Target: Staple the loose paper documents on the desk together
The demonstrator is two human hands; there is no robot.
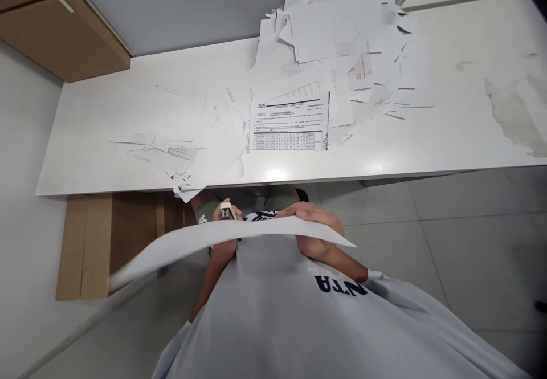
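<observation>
Paper is what both hands are busy with: one white sheet of paper (222, 239) is held in the air below the front edge of the table (85, 139), over the person's lap and close to the chest. It lies nearly flat and edge-on to the camera, and its left end is blurred.

The right hand (318, 231) grasps the sheet at its right part. Its fingers (307, 215) curl over the far edge and lie on top, while the rest of the hand is under the paper. The left hand (220, 225) is mostly hidden behind the sheet. What shows of it is clenched around a small pale stapler (228, 212), which pokes up just above the paper's far edge, near the sheet's middle.

A big loose heap of papers (342, 31) covers the back middle of the white table. A printed form (288, 122) with a table of rows lies at the front of the heap. More loose sheets (171, 145) spread out to the left, and a few corners hang over the table's front edge. A grey smudge (513, 111) marks the table's right end.

A flat cardboard box (94, 248) stands under the table on the left. A brown cabinet (55, 31) shows at the upper left, and pale floor tiles (448, 236) lie to the right. The person wears a light shirt (277, 322) with dark letters.
</observation>
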